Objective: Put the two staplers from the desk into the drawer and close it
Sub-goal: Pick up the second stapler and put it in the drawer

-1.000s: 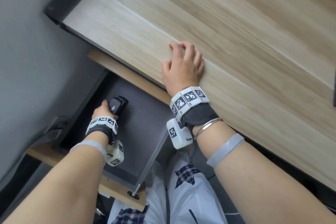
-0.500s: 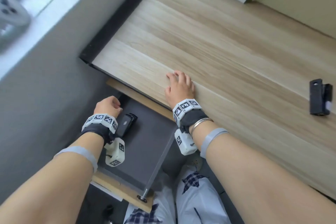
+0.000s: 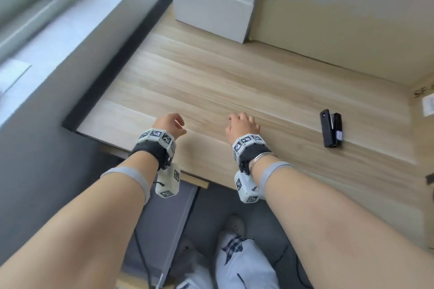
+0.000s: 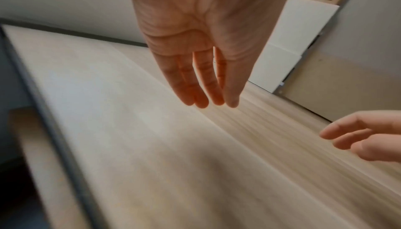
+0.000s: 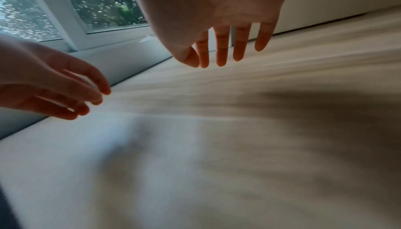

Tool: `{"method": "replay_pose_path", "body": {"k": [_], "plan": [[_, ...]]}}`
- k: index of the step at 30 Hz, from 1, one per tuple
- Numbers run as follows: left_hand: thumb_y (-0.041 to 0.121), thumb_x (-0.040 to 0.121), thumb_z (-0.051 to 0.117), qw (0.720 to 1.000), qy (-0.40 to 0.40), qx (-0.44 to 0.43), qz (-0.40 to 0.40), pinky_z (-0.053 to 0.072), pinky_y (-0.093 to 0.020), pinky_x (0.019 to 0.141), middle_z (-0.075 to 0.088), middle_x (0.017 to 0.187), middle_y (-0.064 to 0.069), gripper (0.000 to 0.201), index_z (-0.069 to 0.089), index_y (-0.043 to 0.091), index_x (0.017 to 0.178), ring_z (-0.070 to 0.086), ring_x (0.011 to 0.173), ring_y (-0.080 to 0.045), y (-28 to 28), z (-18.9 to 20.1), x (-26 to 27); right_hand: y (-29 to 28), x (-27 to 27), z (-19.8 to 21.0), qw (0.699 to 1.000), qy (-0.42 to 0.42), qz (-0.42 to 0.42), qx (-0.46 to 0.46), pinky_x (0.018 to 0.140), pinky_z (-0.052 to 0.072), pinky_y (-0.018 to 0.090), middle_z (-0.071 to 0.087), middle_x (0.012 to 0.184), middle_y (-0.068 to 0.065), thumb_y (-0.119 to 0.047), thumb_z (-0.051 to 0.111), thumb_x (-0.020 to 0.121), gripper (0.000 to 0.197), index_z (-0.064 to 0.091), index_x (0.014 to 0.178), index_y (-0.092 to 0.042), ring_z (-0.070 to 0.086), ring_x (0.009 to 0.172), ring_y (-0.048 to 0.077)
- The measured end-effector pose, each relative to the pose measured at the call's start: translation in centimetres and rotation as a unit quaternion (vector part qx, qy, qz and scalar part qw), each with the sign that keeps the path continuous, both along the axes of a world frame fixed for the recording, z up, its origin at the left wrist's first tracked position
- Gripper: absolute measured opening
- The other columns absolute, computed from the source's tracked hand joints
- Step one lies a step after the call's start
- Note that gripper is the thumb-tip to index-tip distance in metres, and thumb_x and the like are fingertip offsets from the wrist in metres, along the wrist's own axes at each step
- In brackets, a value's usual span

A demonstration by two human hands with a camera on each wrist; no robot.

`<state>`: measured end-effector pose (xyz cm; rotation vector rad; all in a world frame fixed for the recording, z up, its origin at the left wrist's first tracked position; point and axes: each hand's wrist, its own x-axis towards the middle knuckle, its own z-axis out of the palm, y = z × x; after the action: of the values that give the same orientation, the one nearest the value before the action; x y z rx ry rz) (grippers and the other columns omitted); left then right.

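Observation:
A black stapler lies on the wooden desk at the right, well clear of both hands. My left hand hovers over the desk's near edge with relaxed fingers, holding nothing. My right hand hangs over the desk a short way to the right of it, fingers straight and empty. The grey drawer stands pulled out below the desk edge, mostly hidden behind my left forearm. The stapler seen in it earlier is out of sight.
A white box stands at the back of the desk against a beige panel. A window sill runs along the left. A cardboard box edge borders the desk on the right. My legs are below.
My left hand let go of the stapler in the drawer and rose to the desk edge. My right hand lifted off the desk. The head view tilted up toward the desk's back.

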<state>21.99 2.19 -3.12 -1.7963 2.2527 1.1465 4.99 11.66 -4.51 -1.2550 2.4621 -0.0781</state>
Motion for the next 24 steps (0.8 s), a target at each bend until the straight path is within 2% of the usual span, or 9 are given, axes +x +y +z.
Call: {"method": "replay_pose_path", "body": {"k": [4, 6, 8, 11, 13, 15, 19, 22, 24], "plan": [[0.012, 0.083, 0.064, 0.999, 0.01, 0.008, -0.045, 0.038, -0.021, 0.065, 0.06, 0.086, -0.002, 0.014, 0.064, 0.012, 0.097, 0.054, 0.082, -0.019, 0.6, -0.1, -6.6, 2.5, -7.5, 0.9, 0.997, 0.035, -0.072, 0.018, 0.101, 0.035, 0.039, 0.049, 0.134, 0.006, -0.016, 0.049, 0.091, 0.037, 0.052, 0.128, -0.021, 0.042, 0.127, 0.028], [0.011, 0.083, 0.063, 0.998, 0.011, 0.009, -0.06, 0.037, -0.022, 0.068, 0.067, 0.091, -0.007, 0.02, 0.066, 0.007, 0.102, 0.059, 0.084, -0.024, 1.1, -0.2, -9.6, 4.0, -11.3, 1.3, 0.992, 0.049, -0.114, 0.036, 0.102, 0.035, 0.04, 0.047, 0.135, 0.006, -0.015, 0.05, 0.091, 0.039, 0.052, 0.129, -0.02, 0.041, 0.127, 0.028], [0.01, 0.083, 0.064, 0.997, 0.011, 0.008, -0.07, 0.037, -0.022, 0.072, 0.072, 0.103, -0.011, 0.022, 0.066, 0.005, 0.104, 0.063, 0.091, -0.028, 1.5, -0.5, -12.5, 5.7, -14.9, 1.7, 0.985, 0.069, -0.151, 0.045, 0.103, 0.034, 0.04, 0.045, 0.136, 0.007, -0.013, 0.051, 0.09, 0.04, 0.05, 0.13, -0.02, 0.04, 0.129, 0.029], [0.009, 0.081, 0.065, 0.996, 0.016, 0.012, -0.084, 0.042, -0.026, 0.073, 0.072, 0.107, -0.015, 0.022, 0.066, 0.003, 0.102, 0.06, 0.084, -0.025, 1.8, -1.4, -15.3, 7.7, -18.5, 2.1, 0.972, 0.081, -0.212, 0.057, 0.102, 0.036, 0.042, 0.042, 0.138, 0.01, -0.01, 0.052, 0.089, 0.043, 0.047, 0.131, -0.016, 0.038, 0.129, 0.03], [0.006, 0.081, 0.066, 0.995, 0.018, 0.014, -0.096, 0.048, -0.034, 0.079, 0.071, 0.107, -0.018, 0.018, 0.065, 0.002, 0.099, 0.059, 0.082, -0.026, 2.0, -1.9, -17.1, 8.8, -20.8, 1.8, 0.962, 0.064, -0.259, 0.063, 0.101, 0.037, 0.043, 0.042, 0.137, 0.01, -0.009, 0.055, 0.088, 0.045, 0.045, 0.131, -0.015, 0.038, 0.129, 0.031], [0.006, 0.081, 0.065, 0.994, 0.008, 0.014, -0.106, 0.051, -0.036, 0.083, 0.07, 0.109, -0.018, 0.015, 0.065, 0.004, 0.096, 0.06, 0.084, -0.028, 2.1, -2.3, -18.5, 9.5, -22.7, 1.2, 0.953, 0.036, -0.293, 0.068, 0.1, 0.038, 0.044, 0.043, 0.137, 0.012, -0.013, 0.057, 0.088, 0.047, 0.043, 0.134, -0.014, 0.039, 0.129, 0.032], [0.005, 0.086, 0.055, 0.992, -0.03, 0.005, -0.121, 0.046, -0.028, 0.078, 0.069, 0.114, -0.012, 0.022, 0.065, 0.005, 0.106, 0.064, 0.103, -0.031, 2.1, -2.8, -20.1, 9.4, -25.0, 0.1, 0.944, -0.024, -0.325, 0.056, 0.097, 0.042, 0.039, 0.05, 0.133, 0.017, -0.014, 0.06, 0.088, 0.052, 0.039, 0.135, -0.009, 0.048, 0.123, 0.034], [0.01, 0.088, 0.056, 0.992, -0.042, 0.001, -0.12, 0.041, -0.025, 0.075, 0.068, 0.115, -0.013, 0.023, 0.065, 0.005, 0.108, 0.063, 0.106, -0.032, 2.3, -2.8, -20.5, 9.0, -25.7, -0.6, 0.932, -0.063, -0.354, 0.037, 0.09, 0.048, 0.037, 0.057, 0.127, 0.018, -0.009, 0.061, 0.088, 0.053, 0.035, 0.134, -0.006, 0.058, 0.115, 0.032], [0.011, 0.088, 0.056, 0.992, -0.047, 0.001, -0.113, 0.041, -0.025, 0.075, 0.068, 0.116, -0.013, 0.023, 0.065, 0.005, 0.108, 0.062, 0.106, -0.032, 2.3, -3.0, -20.5, 8.7, -26.0, -0.8, 0.929, -0.07, -0.362, 0.034, 0.09, 0.048, 0.038, 0.057, 0.127, 0.018, -0.009, 0.06, 0.089, 0.052, 0.033, 0.134, -0.004, 0.059, 0.114, 0.031]]}}
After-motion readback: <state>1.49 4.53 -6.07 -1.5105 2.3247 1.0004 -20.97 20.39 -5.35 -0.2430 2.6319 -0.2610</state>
